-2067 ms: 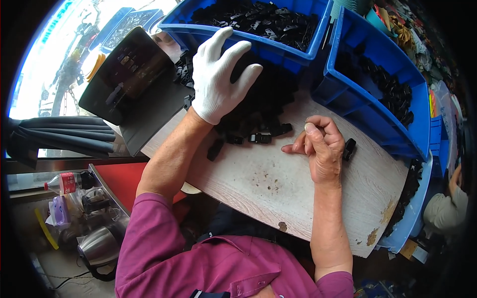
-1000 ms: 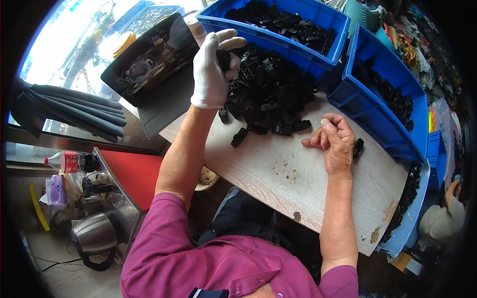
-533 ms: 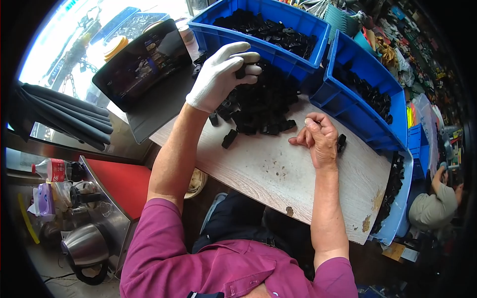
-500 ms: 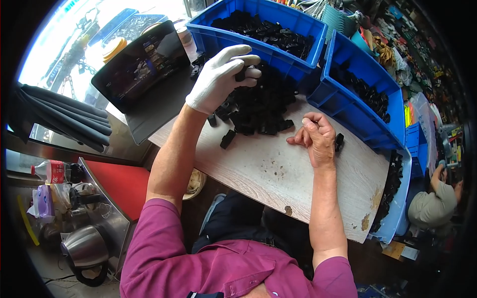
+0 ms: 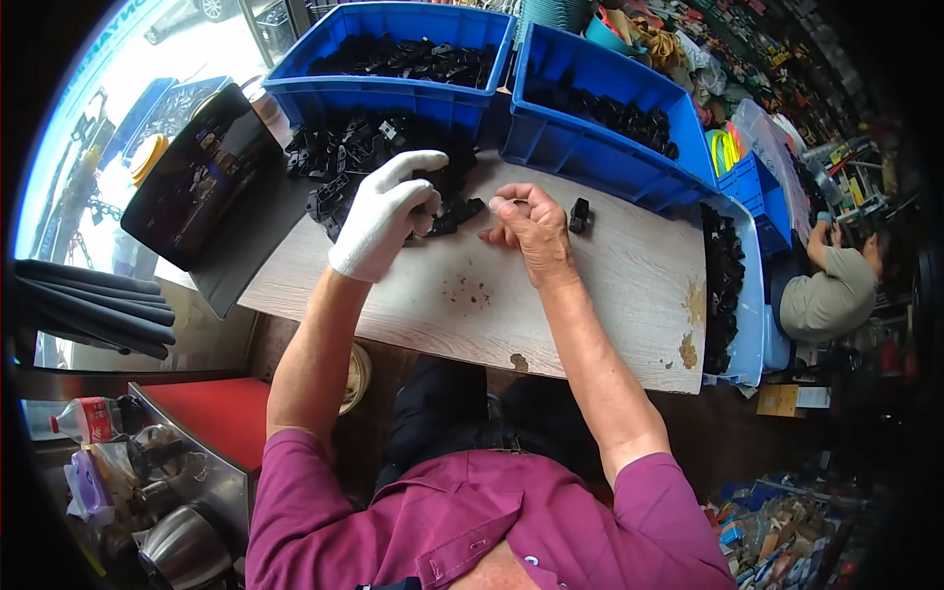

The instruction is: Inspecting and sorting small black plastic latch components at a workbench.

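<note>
My left hand (image 5: 386, 218), in a white glove, is raised over the near edge of a pile of black plastic parts (image 5: 339, 162). Its fingers curl round what looks like one black plastic part, mostly hidden by the glove and hard to separate from the dark pile. Bare, my right hand (image 5: 534, 234) is just to the right, thumb and forefinger pinched together. Whatever lies in that pinch is too small or hidden to name. Beside its knuckles a single black part (image 5: 580, 215) stands on the whitish wooden table (image 5: 619, 285).
Two blue bins (image 5: 393, 90) (image 5: 600, 147) of black parts stand along the far side. A light-blue tray (image 5: 752, 295) of parts adjoins the right edge. At left are a tablet (image 5: 202, 177), a red-topped counter (image 5: 211, 408) and a kettle (image 5: 184, 549). Another person (image 5: 831, 290) works far right.
The view has shifted to the right. My left hand has come down from beside the bin towards me, nearer my right hand. The right hand keeps its pinch.
</note>
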A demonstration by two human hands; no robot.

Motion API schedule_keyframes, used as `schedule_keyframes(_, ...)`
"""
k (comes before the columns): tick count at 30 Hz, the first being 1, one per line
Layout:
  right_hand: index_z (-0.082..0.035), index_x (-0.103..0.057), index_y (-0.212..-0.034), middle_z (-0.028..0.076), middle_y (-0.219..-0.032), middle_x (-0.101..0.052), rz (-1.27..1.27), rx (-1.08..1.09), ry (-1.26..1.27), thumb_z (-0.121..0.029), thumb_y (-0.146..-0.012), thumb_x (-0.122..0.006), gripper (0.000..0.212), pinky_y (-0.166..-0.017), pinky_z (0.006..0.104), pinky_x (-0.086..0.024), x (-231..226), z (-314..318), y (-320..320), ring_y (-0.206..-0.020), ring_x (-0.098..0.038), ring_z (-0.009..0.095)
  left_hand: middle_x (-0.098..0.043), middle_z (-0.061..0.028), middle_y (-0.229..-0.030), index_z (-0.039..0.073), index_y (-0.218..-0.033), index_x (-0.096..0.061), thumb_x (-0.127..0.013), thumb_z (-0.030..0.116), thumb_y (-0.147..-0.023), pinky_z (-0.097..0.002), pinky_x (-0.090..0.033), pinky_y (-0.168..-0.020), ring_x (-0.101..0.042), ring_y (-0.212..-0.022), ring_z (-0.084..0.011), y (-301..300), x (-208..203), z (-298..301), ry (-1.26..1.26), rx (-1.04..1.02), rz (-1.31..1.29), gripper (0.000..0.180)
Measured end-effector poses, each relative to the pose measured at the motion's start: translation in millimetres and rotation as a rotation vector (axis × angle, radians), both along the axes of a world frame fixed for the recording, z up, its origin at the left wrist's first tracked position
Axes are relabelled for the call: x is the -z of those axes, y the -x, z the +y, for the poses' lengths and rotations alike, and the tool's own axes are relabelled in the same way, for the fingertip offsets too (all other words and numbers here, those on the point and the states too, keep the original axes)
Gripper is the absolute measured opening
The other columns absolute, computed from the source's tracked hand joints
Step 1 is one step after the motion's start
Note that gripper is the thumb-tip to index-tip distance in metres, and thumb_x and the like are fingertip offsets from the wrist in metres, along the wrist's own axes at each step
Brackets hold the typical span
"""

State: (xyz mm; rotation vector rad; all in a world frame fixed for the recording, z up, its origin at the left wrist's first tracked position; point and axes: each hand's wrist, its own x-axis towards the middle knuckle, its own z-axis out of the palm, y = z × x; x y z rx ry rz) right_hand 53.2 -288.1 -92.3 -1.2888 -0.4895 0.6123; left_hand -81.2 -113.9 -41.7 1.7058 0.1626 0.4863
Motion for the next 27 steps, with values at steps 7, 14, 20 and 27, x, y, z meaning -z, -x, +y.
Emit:
schedule_keyframes(7, 0.001, -0.066, -0.105, 0.007, -0.075, -0.069, 0.036, -0.194, 0.166, -0.026, -0.088, -0.079, 0.034, -0.048, 0.0236, -0.044, -13.6, -36.6, 17.8, -0.052, -0.054, 0.007, -0.040, -0.0202, -0.154, 0.010, -0.158, -0.031, -0.047, 0.001, -0.084, -0.0249, -0.052, -0.063, -0.062, -0.082, -0.0128, -5.5, 24.9, -68.0, 0.386, 0.185, 0.169, 0.076)
schedule_keyframes(14, 0.001, -0.068, -0.099, 0.007, -0.074, -0.070, -0.002, -0.149, 0.313, -0.022, -0.091, -0.072, 0.024, -0.044, 0.0203, -0.038, -20.4, -39.5, 26.9, -0.048, -0.053, 0.006, -0.040, -0.0212, -0.155, 0.009, -0.158, -0.027, -0.047, -0.001, -0.084, -0.0253, -0.053, -0.062, -0.064, -0.079, -0.0126, -3.3, 29.3, -72.4, 0.438, 0.235, 0.181, 0.077)
schedule_keyframes(20, -0.001, -0.068, -0.094, -0.001, -0.060, -0.057, -0.028, 0.027, 0.291, -0.019, -0.090, -0.072, 0.019, -0.042, 0.0193, -0.035, -9.6, -35.5, 31.2, -0.044, -0.047, 0.005, -0.069, -0.0124, -0.113, 0.004, -0.132, -0.057, -0.071, 0.007, -0.087, -0.0269, -0.054, -0.072, -0.065, -0.078, -0.0138, 2.3, 48.6, -88.2, -0.227, -0.113, -0.004, 0.047)
schedule_keyframes(27, -0.001, -0.065, -0.097, -0.002, -0.057, -0.054, 0.038, 0.087, 0.244, -0.017, -0.089, -0.073, 0.020, -0.043, 0.0236, -0.044, -15.7, -45.6, 32.8, -0.042, -0.046, 0.007, -0.071, -0.0157, -0.100, 0.005, -0.115, -0.065, -0.066, 0.009, -0.089, -0.0396, -0.055, -0.074, -0.068, -0.085, -0.0344, 3.6, 58.8, -93.7, -0.635, -0.297, -0.020, 0.027)
